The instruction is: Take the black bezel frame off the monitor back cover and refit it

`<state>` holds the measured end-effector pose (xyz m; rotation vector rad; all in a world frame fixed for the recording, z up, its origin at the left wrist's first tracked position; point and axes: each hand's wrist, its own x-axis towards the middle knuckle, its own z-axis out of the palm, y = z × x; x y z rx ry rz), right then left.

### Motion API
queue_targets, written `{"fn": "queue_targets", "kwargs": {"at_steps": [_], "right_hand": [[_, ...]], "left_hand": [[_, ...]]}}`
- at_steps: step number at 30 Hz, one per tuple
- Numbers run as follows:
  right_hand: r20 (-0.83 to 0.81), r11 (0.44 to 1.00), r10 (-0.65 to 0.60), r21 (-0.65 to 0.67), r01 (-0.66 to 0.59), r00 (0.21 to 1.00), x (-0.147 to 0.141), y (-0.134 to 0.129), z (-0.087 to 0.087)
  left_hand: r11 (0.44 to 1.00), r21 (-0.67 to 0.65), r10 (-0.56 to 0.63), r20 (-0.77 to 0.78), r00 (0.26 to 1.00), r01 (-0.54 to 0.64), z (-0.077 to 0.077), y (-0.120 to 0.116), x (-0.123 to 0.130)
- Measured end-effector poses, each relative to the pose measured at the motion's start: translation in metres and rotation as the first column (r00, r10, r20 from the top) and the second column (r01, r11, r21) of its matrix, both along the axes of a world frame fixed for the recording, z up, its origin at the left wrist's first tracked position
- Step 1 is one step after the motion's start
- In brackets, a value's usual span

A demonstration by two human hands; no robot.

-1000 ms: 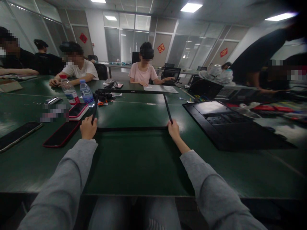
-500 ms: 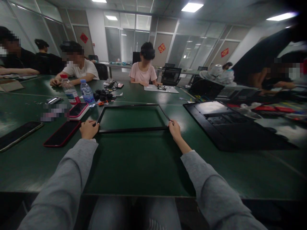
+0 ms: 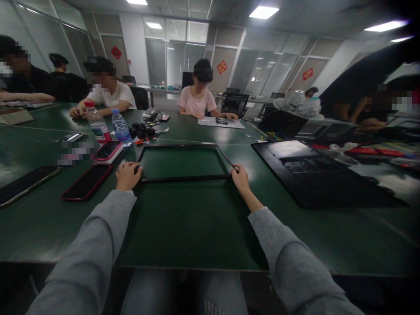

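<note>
Frame (image 3: 187,178), black, between the hands (image 3: 128,176) (image 3: 240,179), each pinching a side near the front corner

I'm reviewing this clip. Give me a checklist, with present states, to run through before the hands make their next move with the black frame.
1. Left hand holding the black rectangular frame near its near left corner: ok.
2. Right hand holding its right side, near the other near corner: ok.
3. Frame apart from the black panel: ok, bare green table shows between.
4. Ample room beside the left hand: not ok, the red-edged phone lies close by.
5. Frame apart from the blue-capped bottle: ok, the bottle stands beyond its far left corner.
6. Near edge resting on the table: cannot tell.
</note>
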<state>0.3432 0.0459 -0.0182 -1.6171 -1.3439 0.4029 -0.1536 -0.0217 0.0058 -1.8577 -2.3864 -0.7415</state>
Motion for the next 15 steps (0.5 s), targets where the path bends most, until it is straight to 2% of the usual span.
{"fn": "queue_targets", "kwargs": {"at_steps": [6,11,15], "right_hand": [[0.004,0.999,0.040,0.012,-0.040,0.999,0.002,0.002,-0.001],[0.050,0.996,0.075,0.039,-0.076,0.996,0.005,0.006,-0.007],[0.132,0.998,0.066,0.007,-0.067,0.989,0.006,0.005,-0.010]], "left_hand": [[0.990,0.044,-0.131,-0.006,0.991,0.131,-0.007,0.005,-0.001],[0.981,0.068,-0.184,-0.007,0.983,0.184,-0.014,0.010,-0.004],[0.976,0.044,-0.211,-0.012,0.977,0.211,-0.015,0.011,-0.002]]}}
